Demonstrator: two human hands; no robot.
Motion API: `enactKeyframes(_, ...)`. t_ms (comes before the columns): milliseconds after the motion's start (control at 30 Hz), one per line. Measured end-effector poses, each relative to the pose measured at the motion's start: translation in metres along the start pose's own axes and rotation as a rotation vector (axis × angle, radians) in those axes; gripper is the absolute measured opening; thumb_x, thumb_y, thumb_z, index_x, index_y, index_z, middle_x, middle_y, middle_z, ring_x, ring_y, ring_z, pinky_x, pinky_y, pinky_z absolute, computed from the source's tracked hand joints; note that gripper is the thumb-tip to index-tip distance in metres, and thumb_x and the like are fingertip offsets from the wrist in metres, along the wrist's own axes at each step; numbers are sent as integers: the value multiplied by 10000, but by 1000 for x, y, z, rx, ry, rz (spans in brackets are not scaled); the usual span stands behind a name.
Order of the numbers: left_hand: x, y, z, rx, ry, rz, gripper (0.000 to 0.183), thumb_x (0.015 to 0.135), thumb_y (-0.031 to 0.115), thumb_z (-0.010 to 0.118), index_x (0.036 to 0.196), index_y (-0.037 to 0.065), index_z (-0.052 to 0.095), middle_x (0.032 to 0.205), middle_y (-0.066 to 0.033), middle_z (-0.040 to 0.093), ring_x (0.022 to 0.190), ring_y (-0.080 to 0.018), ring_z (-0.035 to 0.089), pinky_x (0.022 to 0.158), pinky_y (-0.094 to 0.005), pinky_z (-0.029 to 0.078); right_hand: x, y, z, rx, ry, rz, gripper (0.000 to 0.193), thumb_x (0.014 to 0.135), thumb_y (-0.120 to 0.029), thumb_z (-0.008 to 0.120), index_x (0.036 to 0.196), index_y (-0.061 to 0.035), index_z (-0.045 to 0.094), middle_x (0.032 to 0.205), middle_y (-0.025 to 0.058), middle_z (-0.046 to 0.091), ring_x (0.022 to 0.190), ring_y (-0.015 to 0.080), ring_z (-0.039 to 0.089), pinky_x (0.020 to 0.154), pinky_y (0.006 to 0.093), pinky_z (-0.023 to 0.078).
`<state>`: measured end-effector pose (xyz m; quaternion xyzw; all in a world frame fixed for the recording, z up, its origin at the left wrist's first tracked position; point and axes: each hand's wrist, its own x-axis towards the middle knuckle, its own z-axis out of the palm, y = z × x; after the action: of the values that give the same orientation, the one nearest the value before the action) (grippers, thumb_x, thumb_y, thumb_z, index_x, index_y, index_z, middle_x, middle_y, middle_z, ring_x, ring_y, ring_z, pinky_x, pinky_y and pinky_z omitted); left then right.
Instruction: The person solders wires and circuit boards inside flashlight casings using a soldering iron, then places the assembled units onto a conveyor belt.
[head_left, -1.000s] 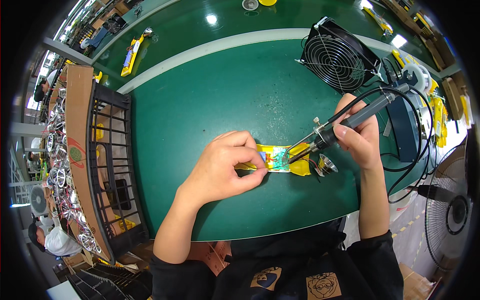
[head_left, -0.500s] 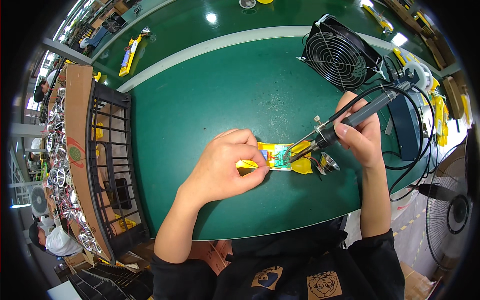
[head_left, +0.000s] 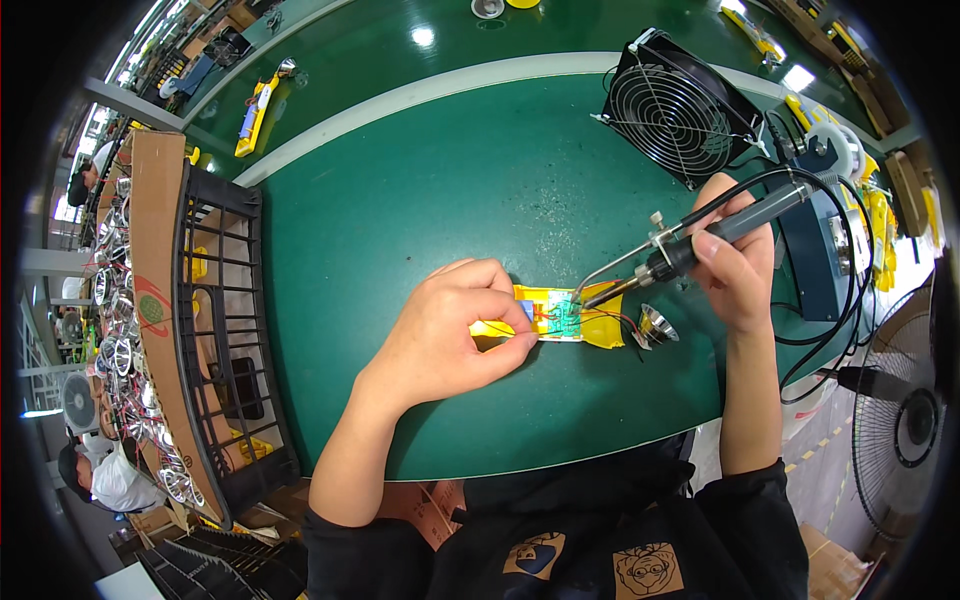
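A yellow plastic flashlight housing lies open on the green bench, with a green circuit board inside. My left hand bends over the housing's left end, thumb and forefinger pinched on a thin dark wire that runs to the board. In my right hand is a soldering iron with a thin metal feed tube clamped alongside. It slants down to the left, its tip at the board's upper right; contact cannot be made out. Wires link the housing to a silver reflector on its right.
A black fan with a wire guard stands at the back right, beside a blue soldering station and looping black cables. At left, a black plastic crate adjoins a carton of reflectors. A pedestal fan is at lower right.
My right hand has shifted slightly up and to the right, bringing the soldering iron's tip higher over the board. My left hand stays in place. Parts on the far green surface have slid slightly left.
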<state>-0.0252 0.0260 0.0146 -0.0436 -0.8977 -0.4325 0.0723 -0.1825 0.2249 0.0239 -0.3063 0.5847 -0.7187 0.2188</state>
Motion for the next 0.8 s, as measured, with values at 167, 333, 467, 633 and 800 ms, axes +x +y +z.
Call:
enactKeyframes(167,0,1,-1,-13,-7,-8,76,621,71,673,653,41,610,658,-23,488,627,-148,489,555,-260,379,1,-2,-1,38,89,-9,208,675,-152,581,747,-6,452,605,8,427,440,36,361,388,166,259)
enactKeyframes(333,1,1,0,-47,13,-32,67,637,63,666,671,34,616,671,-20,488,624,-128,492,542,-244,384,3,2,-2,50,109,-12,221,678,-167,587,758,-14,448,593,2,427,438,33,357,388,164,253)
enactKeyframes(467,1,-1,1,-51,23,-35,70,636,67,665,667,32,613,671,-19,488,619,-124,490,543,-238,384,4,3,-4,80,114,-11,217,694,-155,584,786,-11,449,597,3,429,442,34,359,395,167,261)
enactKeyframes(633,0,-1,-1,-34,49,-27,67,630,60,660,659,29,609,671,-19,490,609,-122,488,537,-236,382,7,5,-3,174,175,-46,197,723,-118,572,828,-8,447,637,15,448,458,41,371,410,172,283)
enactKeyframes(800,1,-2,-11,-103,26,-77,144,586,80,694,705,43,623,706,-33,516,640,-143,499,577,-249,397,9,9,-6,177,349,-211,185,750,-97,561,856,-10,437,670,32,464,470,55,384,423,181,304)
